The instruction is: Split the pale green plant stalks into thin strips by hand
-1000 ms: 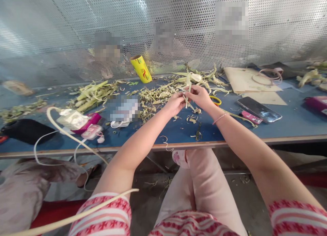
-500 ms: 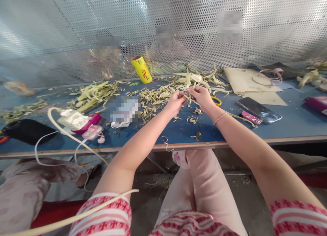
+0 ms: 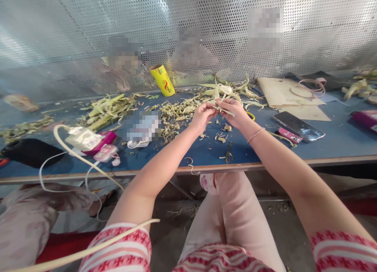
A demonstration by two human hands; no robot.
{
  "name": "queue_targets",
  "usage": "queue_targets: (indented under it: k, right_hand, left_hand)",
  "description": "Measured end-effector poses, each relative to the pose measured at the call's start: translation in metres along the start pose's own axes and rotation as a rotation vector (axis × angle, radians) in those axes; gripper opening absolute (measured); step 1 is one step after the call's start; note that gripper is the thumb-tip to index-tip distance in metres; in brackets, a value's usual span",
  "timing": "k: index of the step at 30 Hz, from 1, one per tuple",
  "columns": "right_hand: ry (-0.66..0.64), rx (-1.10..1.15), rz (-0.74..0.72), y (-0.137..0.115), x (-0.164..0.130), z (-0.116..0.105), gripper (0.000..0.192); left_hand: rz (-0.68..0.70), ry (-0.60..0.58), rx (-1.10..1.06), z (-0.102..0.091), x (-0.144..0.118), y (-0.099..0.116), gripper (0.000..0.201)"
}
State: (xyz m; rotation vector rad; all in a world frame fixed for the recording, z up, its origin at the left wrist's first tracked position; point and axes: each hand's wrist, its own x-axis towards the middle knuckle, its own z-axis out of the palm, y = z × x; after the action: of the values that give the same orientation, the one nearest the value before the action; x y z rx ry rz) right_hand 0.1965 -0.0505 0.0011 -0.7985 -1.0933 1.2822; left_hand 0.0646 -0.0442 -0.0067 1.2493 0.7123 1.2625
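Note:
Over the blue table, my left hand [image 3: 204,116] and my right hand [image 3: 234,112] meet, fingertips nearly touching. Between them is a pale green plant strip [image 3: 226,111], pinched by both; its exact kind is not clear. One end of it lies across the fingers of my right hand. Just beyond my hands spreads a heap of pale green plant scraps [image 3: 184,107], with a larger pale leafy piece [image 3: 225,89] on top. Small trimmings [image 3: 220,137] lie on the table below my hands. A yellow ring-shaped handle [image 3: 250,115] shows partly behind my right wrist.
To the left are a bundle of green stalks [image 3: 106,109], a yellow tube [image 3: 163,80], a pink pouch [image 3: 100,142] and a black cylinder [image 3: 33,151]. A phone [image 3: 299,126] and brown card [image 3: 287,92] lie right. A perforated metal panel [image 3: 206,13] stands behind.
My hands have shifted slightly, and the strip between them now points down and right across my right fingers. The things on the table look unmoved.

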Motion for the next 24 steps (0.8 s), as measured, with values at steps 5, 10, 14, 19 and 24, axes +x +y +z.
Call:
queue_targets:
  k: [5,10,14,19,24]
  right_hand:
    - [-0.005,0.028,0.008,0.001,0.003,-0.005,0.027]
    - [0.044,0.065,0.070,-0.001,0.004,-0.004,0.020]
    - [0.072,0.046,0.115,-0.002,0.004,-0.004,0.017]
    - [0.084,0.071,0.119,0.001,0.007,-0.008,0.024]
    - [0.049,0.105,0.084,0.003,0.009,-0.009,0.023]
  left_hand:
    - [0.049,-0.053,0.033,-0.002,-0.002,0.000,0.007]
    - [0.143,-0.075,0.131,-0.007,0.002,-0.008,0.012]
    - [0.206,-0.097,0.270,-0.008,0.002,-0.008,0.010]
    - [0.214,-0.106,0.403,-0.005,-0.001,-0.004,0.010]
    - [0.302,-0.160,0.478,-0.007,0.002,-0.008,0.013]
